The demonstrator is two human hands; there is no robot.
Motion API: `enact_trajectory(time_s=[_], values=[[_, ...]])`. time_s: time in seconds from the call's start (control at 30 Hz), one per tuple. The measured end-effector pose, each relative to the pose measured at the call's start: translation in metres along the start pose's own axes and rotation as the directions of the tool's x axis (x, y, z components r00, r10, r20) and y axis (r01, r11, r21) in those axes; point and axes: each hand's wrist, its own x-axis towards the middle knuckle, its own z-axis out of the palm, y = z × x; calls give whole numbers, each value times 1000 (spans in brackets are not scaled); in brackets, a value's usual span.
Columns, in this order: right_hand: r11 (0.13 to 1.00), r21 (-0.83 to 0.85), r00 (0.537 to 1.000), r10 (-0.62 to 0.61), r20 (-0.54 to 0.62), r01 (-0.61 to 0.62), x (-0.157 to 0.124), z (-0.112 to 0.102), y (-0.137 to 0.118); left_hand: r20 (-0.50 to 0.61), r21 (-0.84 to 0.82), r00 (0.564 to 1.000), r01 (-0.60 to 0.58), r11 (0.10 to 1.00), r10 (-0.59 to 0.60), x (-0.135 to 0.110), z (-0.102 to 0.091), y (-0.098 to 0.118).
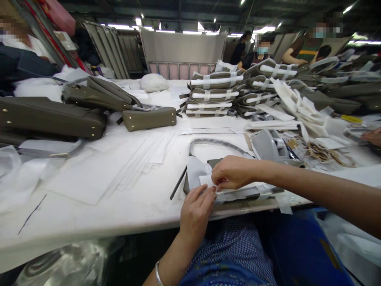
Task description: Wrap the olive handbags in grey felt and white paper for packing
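Note:
A dark olive handbag (186, 184) lies at the table's front edge, partly covered with white wrapping paper (195, 171). Its handle (220, 140), wrapped in greyish film, arches away behind it, and a thin dark strap (178, 182) sticks out to the left. My left hand (196, 208) rests on the bag's near side with fingers stretched over the paper. Just beyond those fingertips, my right hand (233, 171) is closed in a pinch at the paper; whatever it grips is hidden. Clear tape (266, 190) crosses the bag's right part.
Right of the bag's handle stands a grey tape dispenser (268, 145), near brown cords (323, 153). Stacked wrapped bags (212, 95) are behind. White sheets (127, 171) and more olive bags (47, 119) lie left. Co-workers are across the table; another person's hand (373, 137) shows far right.

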Motion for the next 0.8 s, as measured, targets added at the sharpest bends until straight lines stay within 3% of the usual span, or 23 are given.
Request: enact_trajectory(time_s=[0.13,0.3,0.47,0.6,0.8], values=[[998,-27,990,54,127,-51,15,-4,2,-11,10,999,42,999,-42,-4,1,1],[991,-118,985,78,155,-60,39,-4,3,27,-52,1000,17,998,-16,-5,2,2],[984,-180,972,41,231,1,60,-5,4,9,-65,1000,12,998,-11,-4,4,3],[991,-129,948,-3,318,46,67,-10,11,-20,-76,999,27,997,-29,-3,4,3],[990,-131,971,79,227,-50,69,-16,32,-56,-65,998,11,998,-15,-2,3,4]])
